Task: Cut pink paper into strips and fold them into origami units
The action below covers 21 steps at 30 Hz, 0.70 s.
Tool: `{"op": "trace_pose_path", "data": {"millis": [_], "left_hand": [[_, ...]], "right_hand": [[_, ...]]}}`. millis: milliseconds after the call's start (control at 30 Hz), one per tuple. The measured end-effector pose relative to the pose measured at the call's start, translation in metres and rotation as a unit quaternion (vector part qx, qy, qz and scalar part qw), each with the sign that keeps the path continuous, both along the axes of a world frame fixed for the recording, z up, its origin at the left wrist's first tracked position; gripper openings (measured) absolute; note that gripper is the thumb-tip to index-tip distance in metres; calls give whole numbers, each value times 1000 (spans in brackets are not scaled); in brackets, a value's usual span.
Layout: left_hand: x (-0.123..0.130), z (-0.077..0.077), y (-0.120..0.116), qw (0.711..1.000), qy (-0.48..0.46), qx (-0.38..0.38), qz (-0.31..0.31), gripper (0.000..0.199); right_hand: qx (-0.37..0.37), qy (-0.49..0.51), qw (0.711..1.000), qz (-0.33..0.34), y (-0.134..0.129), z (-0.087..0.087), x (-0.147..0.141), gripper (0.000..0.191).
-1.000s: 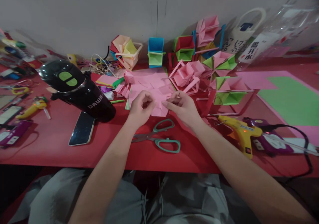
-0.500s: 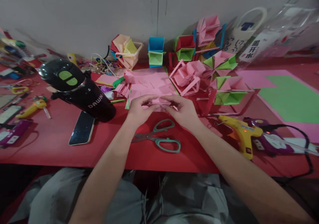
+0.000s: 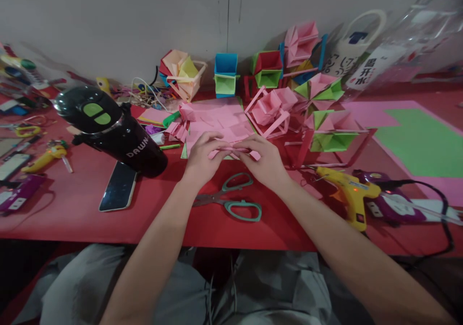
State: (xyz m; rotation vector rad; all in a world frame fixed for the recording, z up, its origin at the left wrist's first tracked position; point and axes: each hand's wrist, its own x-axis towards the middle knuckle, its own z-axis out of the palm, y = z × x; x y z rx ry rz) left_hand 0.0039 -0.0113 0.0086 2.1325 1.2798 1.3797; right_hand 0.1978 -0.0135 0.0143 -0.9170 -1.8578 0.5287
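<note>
Between my two hands is a small folded piece of pink paper, seen nearly edge-on. My left hand pinches its left end between thumb and fingers. My right hand grips the right end the same way, so the fingertips of both hands almost meet. Fingers cover much of the paper. Just behind lie pink paper sheets on the red table. Below my hands rest green-handled scissors, handles to the right, the blade tips hidden by my left arm.
A black tumbler and a phone are at left. Folded paper models stand along the back and right. A yellow glue gun with a black cord lies right, near green paper. The table's front edge runs before my lap.
The pink paper has tilted from showing its face to nearly edge-on. My fingers have shifted their grip slightly, and both hands stay in about the same place.
</note>
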Motion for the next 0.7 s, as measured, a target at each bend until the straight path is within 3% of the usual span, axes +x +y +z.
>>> {"op": "trace_pose_path", "data": {"millis": [267,467,700], "left_hand": [[1,2,-5,998,-7,-63,-16,11],[2,0,-6,996,-2,-88,-24,23],[6,-2,-6,995,-40,-79,-52,36]], "right_hand": [[-12,17,1000,-20,0,-3,1,10],[-37,65,996,-49,-4,-2,0,19],[-88,130,988,-14,-3,-2,-3,19]]}}
